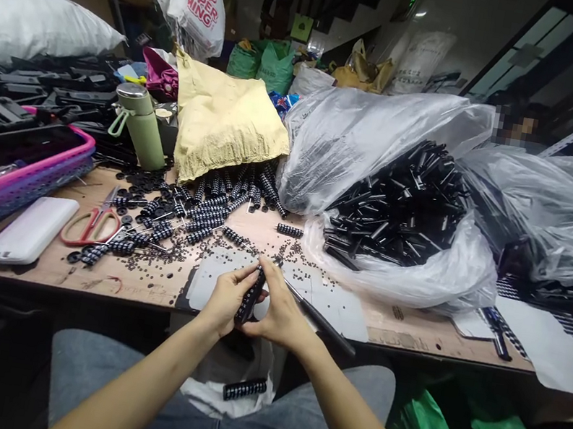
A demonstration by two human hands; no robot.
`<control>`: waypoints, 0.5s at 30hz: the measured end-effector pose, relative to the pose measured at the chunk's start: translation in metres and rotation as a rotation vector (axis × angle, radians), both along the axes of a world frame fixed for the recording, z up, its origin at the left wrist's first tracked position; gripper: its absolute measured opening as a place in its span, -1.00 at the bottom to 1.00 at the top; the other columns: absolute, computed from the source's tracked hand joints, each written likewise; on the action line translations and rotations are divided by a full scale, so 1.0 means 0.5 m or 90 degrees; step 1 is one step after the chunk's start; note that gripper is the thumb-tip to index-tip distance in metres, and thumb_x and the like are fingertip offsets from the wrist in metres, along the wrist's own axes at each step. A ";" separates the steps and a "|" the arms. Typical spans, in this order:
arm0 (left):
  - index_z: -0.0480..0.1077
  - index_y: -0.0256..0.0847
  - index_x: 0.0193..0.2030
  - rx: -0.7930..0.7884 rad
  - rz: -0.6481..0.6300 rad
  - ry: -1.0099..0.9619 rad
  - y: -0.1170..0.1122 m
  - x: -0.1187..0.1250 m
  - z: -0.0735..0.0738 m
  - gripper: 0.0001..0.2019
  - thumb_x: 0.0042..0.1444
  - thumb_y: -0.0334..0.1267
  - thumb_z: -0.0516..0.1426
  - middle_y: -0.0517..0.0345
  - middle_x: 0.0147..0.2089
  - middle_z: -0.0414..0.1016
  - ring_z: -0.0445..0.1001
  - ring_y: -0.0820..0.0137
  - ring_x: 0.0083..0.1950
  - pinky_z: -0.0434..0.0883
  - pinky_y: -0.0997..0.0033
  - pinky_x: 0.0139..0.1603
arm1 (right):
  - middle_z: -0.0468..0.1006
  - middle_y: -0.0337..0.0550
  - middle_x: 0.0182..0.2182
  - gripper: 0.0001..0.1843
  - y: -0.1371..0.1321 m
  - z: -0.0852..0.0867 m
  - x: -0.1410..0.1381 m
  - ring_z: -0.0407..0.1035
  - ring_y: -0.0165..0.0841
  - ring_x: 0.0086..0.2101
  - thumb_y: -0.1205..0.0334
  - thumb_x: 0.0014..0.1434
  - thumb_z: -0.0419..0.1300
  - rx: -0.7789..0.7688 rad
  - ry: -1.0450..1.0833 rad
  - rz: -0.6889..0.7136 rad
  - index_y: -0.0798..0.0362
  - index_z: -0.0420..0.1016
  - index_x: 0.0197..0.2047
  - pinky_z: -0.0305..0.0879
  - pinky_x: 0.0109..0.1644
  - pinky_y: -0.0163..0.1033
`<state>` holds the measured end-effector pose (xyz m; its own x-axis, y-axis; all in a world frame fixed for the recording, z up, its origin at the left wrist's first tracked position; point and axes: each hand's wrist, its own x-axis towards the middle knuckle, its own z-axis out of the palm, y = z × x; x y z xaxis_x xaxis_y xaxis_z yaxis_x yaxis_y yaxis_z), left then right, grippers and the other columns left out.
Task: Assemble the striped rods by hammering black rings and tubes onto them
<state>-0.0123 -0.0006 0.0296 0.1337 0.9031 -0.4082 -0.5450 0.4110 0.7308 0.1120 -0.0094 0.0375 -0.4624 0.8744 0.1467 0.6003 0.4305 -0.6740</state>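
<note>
Head view. Largest item first: wooden bench [420, 336], near edge running across mid-frame. Clear plastic bag [375, 141] toward the far edge, right of centre, mouth open to the near edge, full of black tubes [410, 198]. Yellow sack [231, 117] at the far edge, left of centre. Pink-rimmed basket [51, 174] at the left end. White sheet [345, 308] flat along the near edge, about the middle. Green bottle [143, 132] upright between basket and sack. White box [31, 230] near the near left corner, with red-handled scissors [100, 214] just to its right.

Left hand [222, 299]: grip closed on a ribbed black cylinder [248, 303], thumb and fingers along its side. Right hand [284, 309]: grip also closed on it, forefinger by the upper end, thumb by the lower; inner contact partly hidden. Location of the held piece: middle of the near edge, tilted. Dark rod [330, 328] slanting off the sheet past the near edge, beside the right hand.

Heap of similar pieces [208, 220] below the sack; spare piece [245, 389] on lap, below the near edge. Smallest: tiny black rings [170, 254], scattered left of the sheet and onto it.
</note>
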 end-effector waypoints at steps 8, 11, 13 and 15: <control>0.38 -0.35 -0.06 0.012 -0.042 0.027 0.014 -0.012 0.001 -0.52 -0.18 -0.23 0.25 0.11 -0.54 0.45 0.40 0.46 -0.57 0.34 0.55 -0.58 | -0.08 0.11 0.20 0.12 0.008 0.002 0.002 -0.20 -0.19 0.19 0.23 -0.32 0.29 -0.030 -0.024 0.014 0.20 -0.25 0.24 -0.16 0.24 -0.08; 0.38 -0.33 -0.05 -0.006 -0.039 0.039 0.017 -0.008 -0.009 -0.54 -0.15 -0.23 0.24 0.10 -0.54 0.45 0.41 0.46 -0.56 0.35 0.53 -0.56 | -0.05 0.12 0.18 0.13 0.012 0.004 0.001 -0.16 -0.18 0.18 0.21 -0.33 0.30 -0.039 -0.038 0.012 0.20 -0.23 0.24 -0.13 0.22 -0.09; 0.37 -0.31 -0.04 0.005 -0.053 0.048 0.015 -0.007 -0.019 -0.56 -0.11 -0.22 0.21 0.08 -0.50 0.46 0.40 0.46 -0.54 0.38 0.47 -0.50 | -0.01 0.10 0.17 0.13 0.012 -0.002 -0.003 -0.13 -0.17 0.16 0.22 -0.36 0.29 -0.027 -0.042 -0.006 0.17 -0.22 0.24 -0.12 0.21 -0.08; 0.37 -0.29 -0.05 0.073 -0.049 0.116 0.009 -0.009 -0.031 -0.62 -0.04 -0.23 0.15 0.04 -0.37 0.47 0.43 0.42 -0.42 0.40 0.40 -0.33 | 0.02 0.07 0.15 0.14 0.011 -0.013 -0.009 -0.10 -0.15 0.14 0.21 -0.38 0.30 -0.021 -0.058 -0.027 0.15 -0.21 0.24 -0.10 0.20 -0.07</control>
